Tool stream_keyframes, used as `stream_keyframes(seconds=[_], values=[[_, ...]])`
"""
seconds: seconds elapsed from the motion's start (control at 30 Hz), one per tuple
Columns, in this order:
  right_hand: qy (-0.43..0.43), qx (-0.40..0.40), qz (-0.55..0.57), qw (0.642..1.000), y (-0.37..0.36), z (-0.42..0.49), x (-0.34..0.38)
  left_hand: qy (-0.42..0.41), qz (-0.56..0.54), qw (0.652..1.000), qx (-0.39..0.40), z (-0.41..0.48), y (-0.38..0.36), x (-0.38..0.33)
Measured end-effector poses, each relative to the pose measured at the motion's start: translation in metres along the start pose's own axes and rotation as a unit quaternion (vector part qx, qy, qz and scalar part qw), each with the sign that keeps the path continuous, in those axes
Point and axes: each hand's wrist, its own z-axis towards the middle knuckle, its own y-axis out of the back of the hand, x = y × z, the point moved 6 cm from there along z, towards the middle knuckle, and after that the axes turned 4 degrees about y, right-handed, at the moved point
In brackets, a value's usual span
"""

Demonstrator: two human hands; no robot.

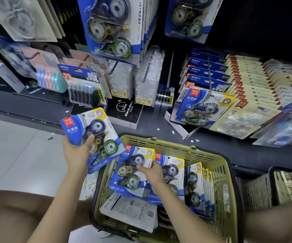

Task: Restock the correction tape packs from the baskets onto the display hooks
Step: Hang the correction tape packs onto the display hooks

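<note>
Fingers of the left hand clamp one pack, likely kept ready for hanging, while the right hand grips a second pack in the basket.

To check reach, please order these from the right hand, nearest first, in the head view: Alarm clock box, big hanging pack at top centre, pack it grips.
1. Gripped pack, in the right hand, over the basket.
2. Alarm clock box, on the shelf, ahead left.
3. Big hanging pack, top centre.
</note>
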Motion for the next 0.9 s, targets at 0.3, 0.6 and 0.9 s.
stream_keyframes(seconds=[0.3,0.6,0.9], values=[[0.031,0.085,0.049,0.995,0.025,-0.005,0.006,0.005,0.010,1.000,0.022,0.006,-0.003,0.005],[0.134,0.202,0.152,0.958,0.138,-0.029,0.069,0.017,0.073,0.989,0.128,-0.022,-0.036,0.009],[0.133,0.272,0.179,0.936,0.133,-0.040,0.110,0.084,-0.006,0.958,0.274,-0.076,-0.083,0.009]])
